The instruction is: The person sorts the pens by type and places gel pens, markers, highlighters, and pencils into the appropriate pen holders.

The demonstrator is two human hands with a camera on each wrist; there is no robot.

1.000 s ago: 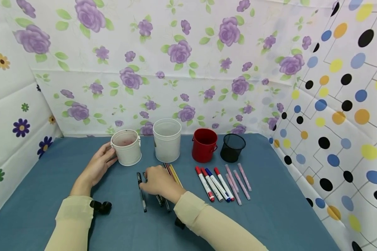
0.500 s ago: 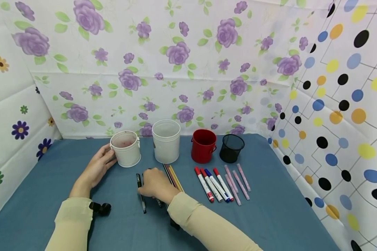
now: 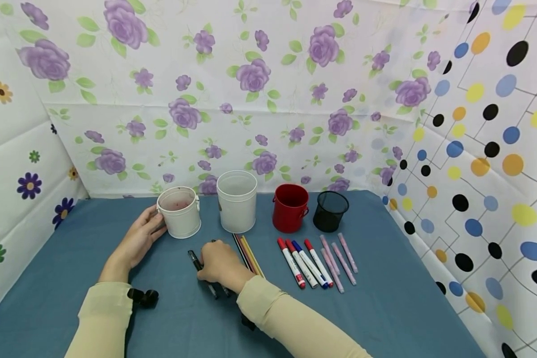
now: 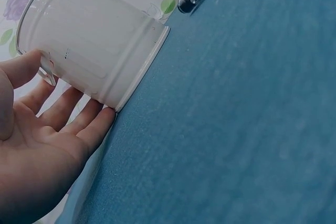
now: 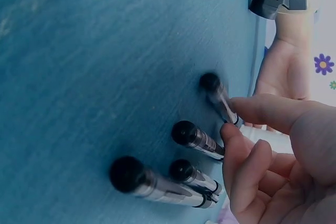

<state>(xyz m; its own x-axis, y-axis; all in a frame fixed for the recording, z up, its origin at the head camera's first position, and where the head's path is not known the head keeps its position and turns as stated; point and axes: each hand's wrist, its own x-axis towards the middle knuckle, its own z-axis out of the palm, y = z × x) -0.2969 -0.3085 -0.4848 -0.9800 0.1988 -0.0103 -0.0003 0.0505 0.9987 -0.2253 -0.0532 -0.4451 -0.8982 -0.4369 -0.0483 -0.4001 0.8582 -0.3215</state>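
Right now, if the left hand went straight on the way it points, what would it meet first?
Most likely the small white bucket: the left hand appears to touch its side. Depth is unclear, so it could instead slide past along that side.

Head view: I have a tall white container [image 3: 237, 206] upright, then a red pail [image 3: 291, 214], a black mesh cup [image 3: 329, 219] just beside it. Nearer me, four markers [image 3: 291, 262], four pink pens [image 3: 344, 263]. Slim pencils [image 3: 252, 256] partly covered; I can't count them surely. Blue tablecloth [image 3: 407, 298] beneath. Purple-rose cloth [image 3: 295, 114] behind; dotted cloth [image 3: 496, 189] right.
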